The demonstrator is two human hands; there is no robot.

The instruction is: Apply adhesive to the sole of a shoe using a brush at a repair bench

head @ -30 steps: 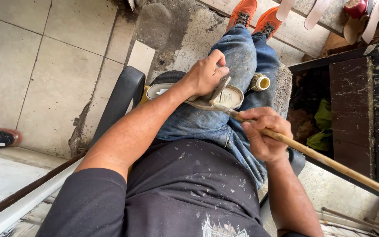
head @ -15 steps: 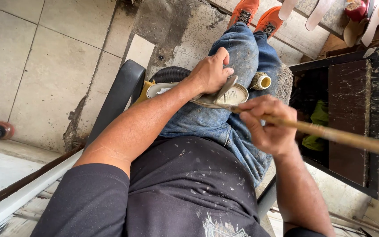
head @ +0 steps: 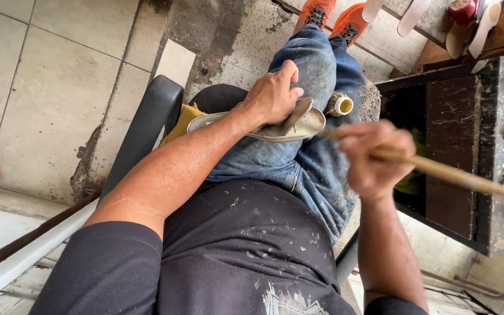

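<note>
The person sits on a dark chair point(head: 147, 125) with jeans point(head: 316, 157) crossed at the knee, and on that lap lies the shoe sole point(head: 275, 125), pale and flat, its face turned up. The left hand point(head: 272, 96) presses down on it, fingers curled over its far edge and clamped on it. The right hand point(head: 371, 154) is blurred; its fingers are closed round a long wooden stick point(head: 462, 178) whose near tip sits at the sole's right end, touching or just short of it, I cannot tell which.

Judging from this, the work on the sole is under way and not finished: the stick is at one end only, and the rest of the sole's face shows no clear coating or mark.

To the right stands a dark metal worktop point(head: 497, 134) with an open box point(head: 403, 111) beneath it holding something green. A small yellow-rimmed pot point(head: 340, 105) rests on the jeans just beside the sole, close to the stick's path. Further off are orange shoes point(head: 333, 17) on the feet, and pale soles point(head: 409, 14) lying on the tiled floor point(head: 48, 70).
</note>
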